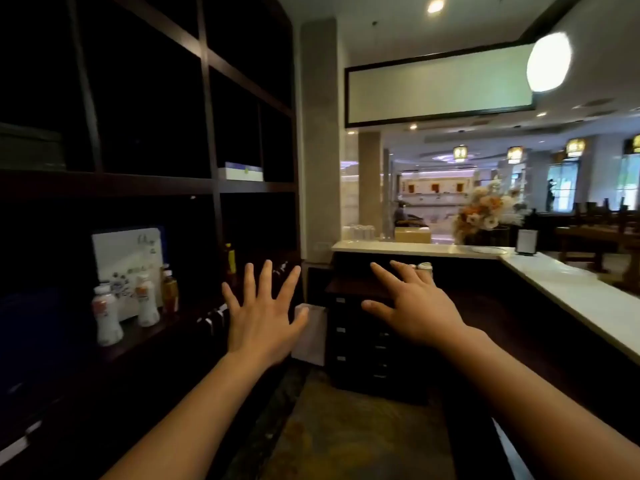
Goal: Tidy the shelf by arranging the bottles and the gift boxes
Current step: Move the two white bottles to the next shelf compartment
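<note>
Both your grips are released: your left hand (259, 317) and right hand (415, 306) hang in the air, fingers spread and straight, holding nothing. The left is before the dark shelf (214, 188), the right at its 3 o'clock. At 9 o'clock from your left hand, the near white bottle (106, 318), far white bottle (146, 301) and amber bottle (169, 292) stand upright before a white gift box (128, 258) set on edge. A flat gift box (244, 172) lies one board up at 12 o'clock, and the pale desk (554, 282) runs at 3 o'clock.

front of the gift box (126, 261): bottles (107, 318) crowd it
right of it: shelf post (217, 220), then a roomy-ish right bay (259, 223)
above it: upper bay (152, 133) looks open
</note>
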